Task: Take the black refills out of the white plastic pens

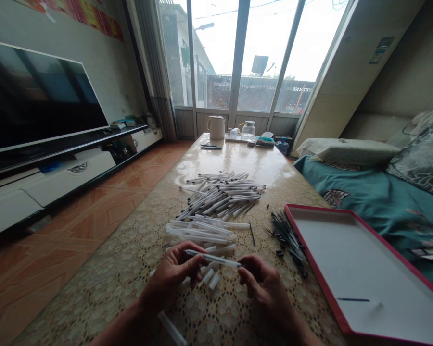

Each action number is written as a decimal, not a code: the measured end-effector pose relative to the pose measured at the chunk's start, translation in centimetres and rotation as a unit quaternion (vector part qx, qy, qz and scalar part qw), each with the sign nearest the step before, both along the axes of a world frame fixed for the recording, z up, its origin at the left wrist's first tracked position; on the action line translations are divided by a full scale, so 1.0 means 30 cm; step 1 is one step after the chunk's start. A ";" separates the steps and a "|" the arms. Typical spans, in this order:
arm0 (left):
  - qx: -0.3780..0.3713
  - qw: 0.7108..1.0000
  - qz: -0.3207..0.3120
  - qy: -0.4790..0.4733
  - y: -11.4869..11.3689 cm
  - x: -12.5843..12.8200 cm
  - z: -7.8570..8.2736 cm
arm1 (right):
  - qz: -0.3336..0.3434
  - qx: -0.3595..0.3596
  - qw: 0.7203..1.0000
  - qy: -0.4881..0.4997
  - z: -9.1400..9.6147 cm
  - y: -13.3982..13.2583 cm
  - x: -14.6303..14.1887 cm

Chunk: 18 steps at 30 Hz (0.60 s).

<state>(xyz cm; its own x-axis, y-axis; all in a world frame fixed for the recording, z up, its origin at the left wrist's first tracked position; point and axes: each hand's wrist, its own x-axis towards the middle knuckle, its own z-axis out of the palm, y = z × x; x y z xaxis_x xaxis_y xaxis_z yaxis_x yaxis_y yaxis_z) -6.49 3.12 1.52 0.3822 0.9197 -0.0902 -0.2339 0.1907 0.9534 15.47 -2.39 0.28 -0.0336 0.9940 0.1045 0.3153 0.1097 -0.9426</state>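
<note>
A slim translucent white pen [218, 260] is held level between both hands, just above the table. My left hand [175, 269] pinches its left part between thumb and fingers. At the other end, my right hand [263, 283] has its thumb and fingers closed on the pen's dark tip. Just beyond the hands lies a heap of clear white pen barrels [198, 231]. Farther back is a pile of white pens with dark ends [227, 194]. To the right are many thin black refills [285, 235] and a few small black caps [280, 253].
A shallow red-rimmed box lid [321, 208] sits at the right, with one dark refill [353, 300] inside. One loose barrel [171, 329] lies near my left forearm. A jug [216, 128], glass pitcher [248, 129] and tissue pack [265, 139] stand at the table's far end.
</note>
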 end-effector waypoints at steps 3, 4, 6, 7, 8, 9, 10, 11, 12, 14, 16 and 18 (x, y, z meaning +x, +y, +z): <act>0.000 1.000 -0.006 -0.001 0.001 0.001 0.000 | -0.008 0.027 0.999 -0.046 0.002 -0.003 0.000; -0.001 1.000 -0.005 -0.001 0.001 0.001 0.001 | -0.009 0.034 0.998 -0.054 0.001 -0.004 0.000; -0.003 1.000 -0.001 -0.001 0.002 0.001 0.002 | -0.006 0.032 0.998 -0.044 0.000 -0.005 -0.001; -0.005 1.000 0.001 -0.003 0.002 0.001 0.002 | -0.003 0.026 0.999 -0.031 -0.001 -0.006 -0.002; -0.007 1.000 0.002 -0.005 0.002 0.001 0.002 | -0.001 0.018 1.000 -0.018 -0.001 -0.006 -0.003; -0.010 1.000 0.002 -0.008 0.002 0.001 0.001 | 0.000 0.012 1.000 -0.009 -0.001 -0.006 -0.004; -0.012 1.000 0.001 -0.010 0.002 0.000 -0.001 | 0.001 0.011 1.000 -0.008 -0.001 -0.006 -0.005; -0.014 1.000 0.001 -0.012 0.001 0.000 -0.003 | 0.001 0.016 1.000 -0.015 -0.001 -0.007 -0.006; -0.014 1.000 0.000 -0.014 0.001 -0.001 -0.006 | -0.001 0.023 0.999 -0.027 -0.001 -0.007 -0.006; -0.014 1.000 -0.001 -0.013 0.001 -0.001 -0.010 | 0.000 0.041 0.998 -0.052 -0.001 -0.008 -0.005; -0.013 1.000 0.000 -0.011 0.002 -0.002 -0.013 | -0.003 0.052 0.997 -0.060 -0.003 -0.008 -0.004; -0.011 1.000 0.003 -0.010 0.002 -0.002 -0.012 | -0.005 0.047 0.998 -0.046 -0.006 -0.007 -0.004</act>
